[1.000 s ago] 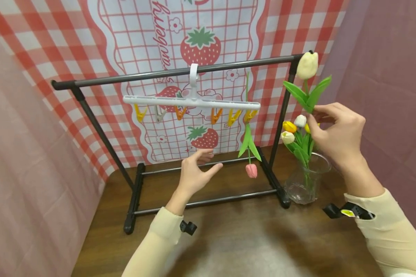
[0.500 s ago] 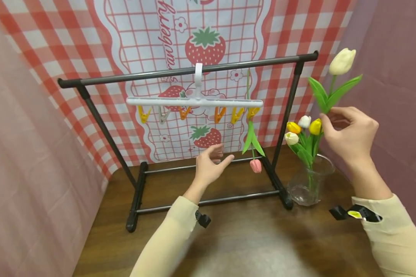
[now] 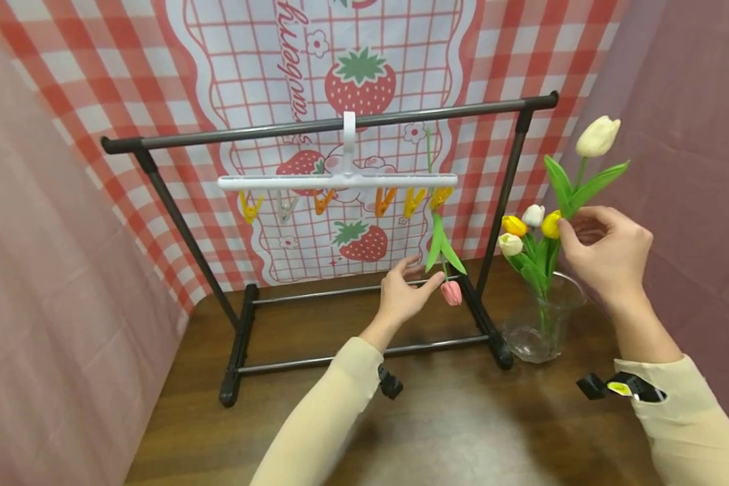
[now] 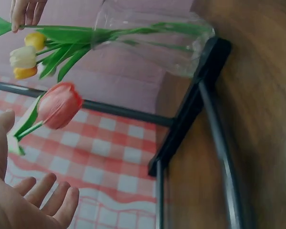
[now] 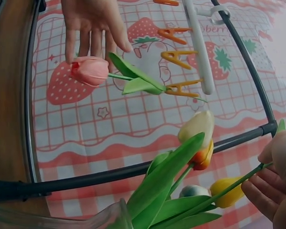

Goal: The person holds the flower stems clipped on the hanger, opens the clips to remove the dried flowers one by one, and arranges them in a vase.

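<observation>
2 hands raised: right hand (image 3: pixel 607 253) pinches white tulip (image 3: pixel 595 137) stem.

The head view looks forward and down over the tabletop (image 3: pixel 437 418) at the whole rack (image 3: pixel 316 128). Both wrist views sit close and tilted sideways, sharing the pink tulip (image 4: pixel 59 105) and vase (image 4: pixel 148 40).

**Lighting even, wrist views soft**

Bright and diffuse in the head view; pale glare patch on the wooden surface (image 3: pixel 462 432). Soft shadows only. Dimmer, bluish in both wrist views. Motion blur along the left-wrist right edge; strong barrel distortion throughout.
</observation>
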